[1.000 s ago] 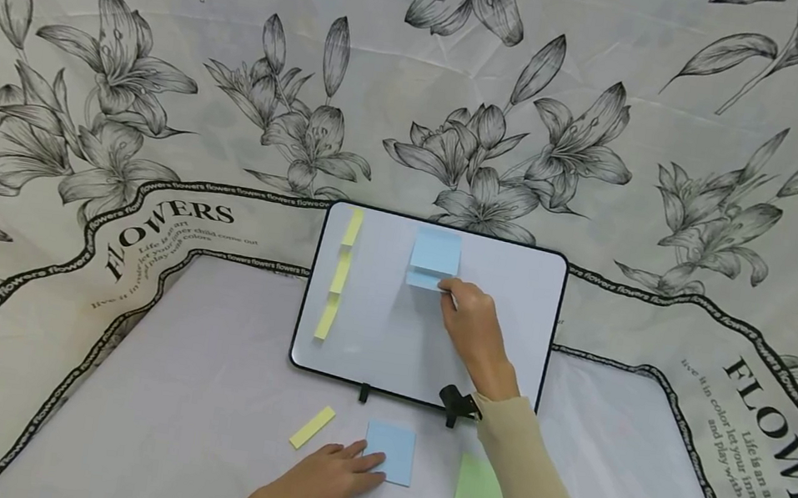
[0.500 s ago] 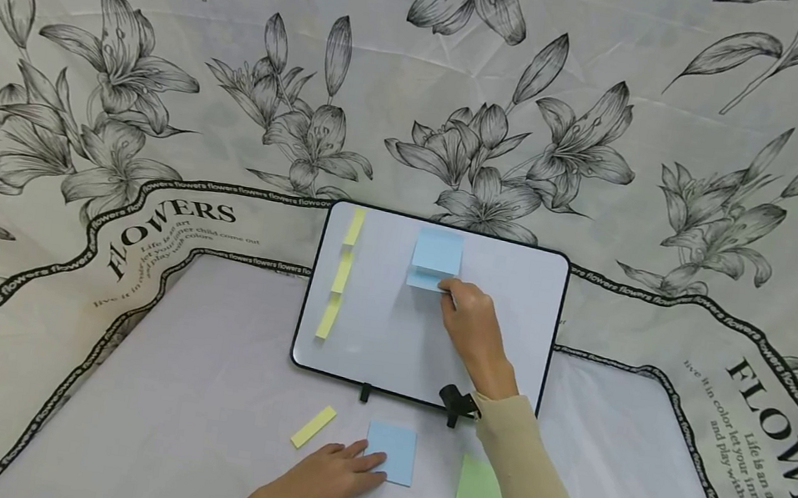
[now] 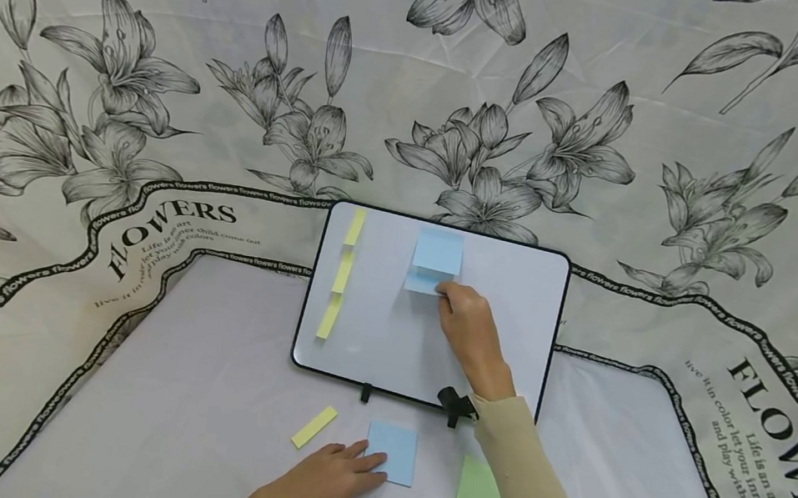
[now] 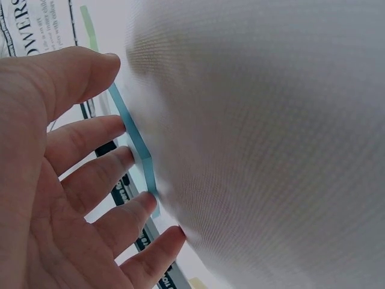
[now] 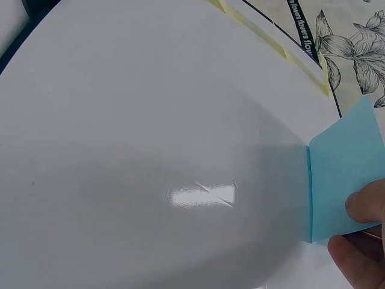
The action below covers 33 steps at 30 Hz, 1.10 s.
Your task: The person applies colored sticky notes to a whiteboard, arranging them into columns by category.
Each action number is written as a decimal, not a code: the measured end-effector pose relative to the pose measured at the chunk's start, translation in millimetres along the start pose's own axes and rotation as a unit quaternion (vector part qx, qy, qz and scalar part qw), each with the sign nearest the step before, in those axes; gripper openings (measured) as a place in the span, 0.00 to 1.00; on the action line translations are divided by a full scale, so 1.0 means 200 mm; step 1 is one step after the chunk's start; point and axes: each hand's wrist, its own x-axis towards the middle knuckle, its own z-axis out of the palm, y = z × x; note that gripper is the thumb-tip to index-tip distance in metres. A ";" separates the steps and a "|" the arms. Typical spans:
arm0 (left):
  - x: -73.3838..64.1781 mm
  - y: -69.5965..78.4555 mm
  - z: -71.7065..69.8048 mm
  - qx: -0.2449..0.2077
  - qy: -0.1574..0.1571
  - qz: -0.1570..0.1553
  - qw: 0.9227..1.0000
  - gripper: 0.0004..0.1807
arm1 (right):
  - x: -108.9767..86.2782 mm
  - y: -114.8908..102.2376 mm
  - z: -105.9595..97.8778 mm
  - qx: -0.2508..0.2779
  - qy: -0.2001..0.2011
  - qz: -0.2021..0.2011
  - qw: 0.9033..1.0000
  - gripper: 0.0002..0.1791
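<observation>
My right hand (image 3: 470,326) pinches a light blue sticky note (image 3: 422,284) at its lower right edge, against the whiteboard (image 3: 386,348). Directly above it a second blue sticky note (image 3: 438,250) is stuck to the board, its bottom edge lifting. In the right wrist view, the pinched note (image 5: 343,174) stands out from the board's surface, thumb on one side and a finger on the other. My left hand (image 3: 319,482) lies with spread fingers on the left edge of a blue sticky note pad (image 3: 396,455) on the table. The left wrist view shows these fingertips touching the thin blue pad (image 4: 138,141).
Yellow sticky strips (image 3: 342,273) run down the board's left side. A loose yellow strip (image 3: 313,428) lies left of the blue pad, and a green pad (image 3: 480,495) lies partly behind the right sleeve. Black feet (image 3: 366,394) support the board; flower-printed cloth (image 3: 238,93) hangs behind.
My right hand has shifted slightly downward with the pinched blue note, so more of that note shows below the upper one. The left hand has stayed in place.
</observation>
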 end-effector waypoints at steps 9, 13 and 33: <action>0.01 0.00 0.01 -0.008 -0.016 -0.007 1.000 0.24 | -0.03 0.01 0.02 0.001 -0.005 -0.003 1.000 0.07; 0.01 -0.01 0.02 -0.004 -0.012 -0.004 1.000 0.24 | -0.04 0.01 0.02 -0.001 -0.006 -0.009 1.000 0.07; 0.01 -0.01 0.02 -0.011 -0.009 -0.007 1.000 0.24 | -0.03 0.00 -0.01 -0.013 0.023 -0.030 0.999 0.07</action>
